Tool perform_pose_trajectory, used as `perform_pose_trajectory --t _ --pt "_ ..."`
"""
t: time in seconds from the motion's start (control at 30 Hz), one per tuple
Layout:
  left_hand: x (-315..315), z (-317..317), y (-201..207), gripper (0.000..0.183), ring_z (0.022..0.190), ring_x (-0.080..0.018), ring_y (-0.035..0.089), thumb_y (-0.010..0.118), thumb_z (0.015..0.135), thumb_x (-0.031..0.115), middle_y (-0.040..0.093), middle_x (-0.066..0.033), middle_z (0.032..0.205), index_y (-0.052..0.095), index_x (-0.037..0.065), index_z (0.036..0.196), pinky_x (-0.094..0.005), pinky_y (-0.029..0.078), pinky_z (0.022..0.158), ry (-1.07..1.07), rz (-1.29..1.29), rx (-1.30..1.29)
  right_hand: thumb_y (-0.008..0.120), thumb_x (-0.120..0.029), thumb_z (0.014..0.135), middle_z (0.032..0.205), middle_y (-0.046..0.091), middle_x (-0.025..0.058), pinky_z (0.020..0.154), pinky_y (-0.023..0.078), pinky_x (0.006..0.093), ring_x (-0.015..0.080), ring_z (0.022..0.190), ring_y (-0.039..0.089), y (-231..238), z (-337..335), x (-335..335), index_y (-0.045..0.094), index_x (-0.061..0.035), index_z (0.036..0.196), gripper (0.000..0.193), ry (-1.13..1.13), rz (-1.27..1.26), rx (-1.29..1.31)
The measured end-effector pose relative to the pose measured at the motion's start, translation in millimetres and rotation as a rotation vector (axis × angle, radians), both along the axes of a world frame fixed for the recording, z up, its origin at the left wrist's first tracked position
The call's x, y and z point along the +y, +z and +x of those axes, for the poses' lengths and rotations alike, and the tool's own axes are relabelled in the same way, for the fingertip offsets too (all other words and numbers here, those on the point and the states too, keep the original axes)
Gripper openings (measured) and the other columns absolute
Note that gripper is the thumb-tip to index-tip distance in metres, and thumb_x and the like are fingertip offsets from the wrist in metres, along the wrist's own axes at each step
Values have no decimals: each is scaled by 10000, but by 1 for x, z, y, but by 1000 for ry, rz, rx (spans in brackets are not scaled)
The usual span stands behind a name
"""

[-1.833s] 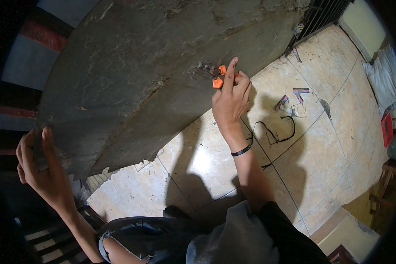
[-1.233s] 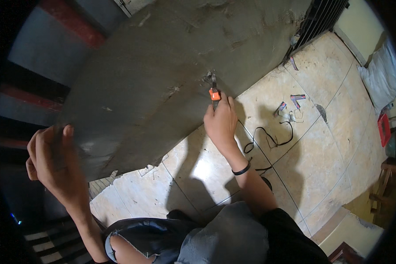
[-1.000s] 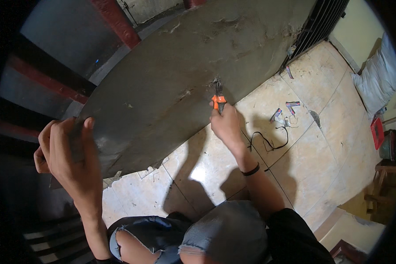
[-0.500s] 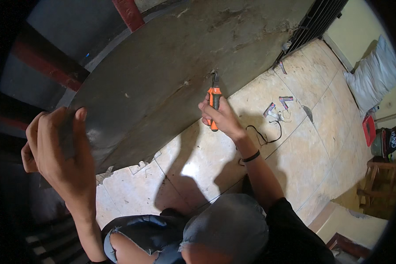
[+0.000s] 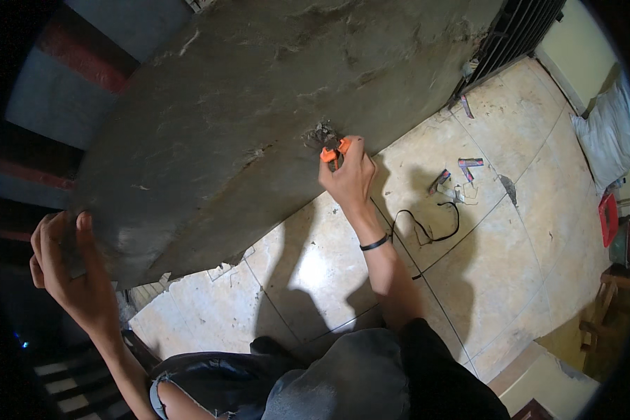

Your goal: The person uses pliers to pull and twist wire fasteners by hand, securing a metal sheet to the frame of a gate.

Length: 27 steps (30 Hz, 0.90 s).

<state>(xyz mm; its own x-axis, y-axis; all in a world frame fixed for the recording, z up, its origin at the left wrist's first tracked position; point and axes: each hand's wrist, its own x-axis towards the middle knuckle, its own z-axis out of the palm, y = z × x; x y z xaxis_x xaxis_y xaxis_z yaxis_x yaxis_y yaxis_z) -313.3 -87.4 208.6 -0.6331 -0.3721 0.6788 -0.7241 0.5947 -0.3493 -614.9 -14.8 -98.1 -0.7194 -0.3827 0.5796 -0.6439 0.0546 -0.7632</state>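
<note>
My right hand (image 5: 350, 180) is closed around pliers (image 5: 329, 155) with orange and black handles. The pliers tilt toward a ragged, dark torn patch (image 5: 320, 131) on a large, worn grey-brown panel (image 5: 210, 140); their jaws are hard to make out against it. At the left, my left hand (image 5: 73, 273) grips the panel's edge, thumb on its face and fingers curled behind. Creases and scuffs run over the panel's surface.
Pale floor tiles (image 5: 511, 259) hold a black cord (image 5: 441, 236) and several small wrapper scraps (image 5: 470, 166). Red bars (image 5: 84, 56) stand behind the panel on the left. To the right are a white sack-like cushion (image 5: 612, 129), a red plastic piece (image 5: 607, 218) and a black grille (image 5: 518, 42).
The pliers have tipped so their handles look foreshortened, and the torn patch shows larger. My left hand appears lower and farther left on the edge. The whole view has shifted slightly.
</note>
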Motion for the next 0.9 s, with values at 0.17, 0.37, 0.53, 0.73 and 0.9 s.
perform_pose_trajectory --t 0.17,0.37,0.53,0.73,0.9 --pt "-5 1 -2 163 1002 -201 656 736 949 164 695 -57 1060 679 51 1053 -356 373 940 -32 19 5 786 -154 750 840 635 98 592 501 419 325 689 648 -18 -13 -5 581 -47 1049 378 -250 16 277" --pt "3 -4 -2 177 1053 -222 649 710 967 185 689 -72 1087 678 45 1070 -373 365 978 40 28 26 726 -119 782 980 612 169 804 486 465 360 892 623 7 12 16 545 0 1124 405 -108 160 98" --pt "1 -1 -1 200 1074 -243 644 686 982 210 683 -85 1093 677 35 1079 -382 378 979 9 8 0 663 -85 817 1111 534 286 957 423 505 434 1059 551 12 37 43 422 95 1254 531 233 232 -382" --pt "0 2 -2 191 1037 -235 641 684 990 213 682 -76 1079 676 40 1070 -379 357 981 37 59 23 679 -96 819 1104 522 268 920 448 528 432 1057 551 29 32 40 423 83 1226 513 94 352 -179" --pt "5 -4 -1 182 991 -214 649 700 983 209 683 -64 1046 676 50 1069 -373 375 946 -15 -19 -4 684 -92 810 1121 493 273 930 439 531 439 1082 533 36 30 32 412 80 1211 514 40 343 -126"
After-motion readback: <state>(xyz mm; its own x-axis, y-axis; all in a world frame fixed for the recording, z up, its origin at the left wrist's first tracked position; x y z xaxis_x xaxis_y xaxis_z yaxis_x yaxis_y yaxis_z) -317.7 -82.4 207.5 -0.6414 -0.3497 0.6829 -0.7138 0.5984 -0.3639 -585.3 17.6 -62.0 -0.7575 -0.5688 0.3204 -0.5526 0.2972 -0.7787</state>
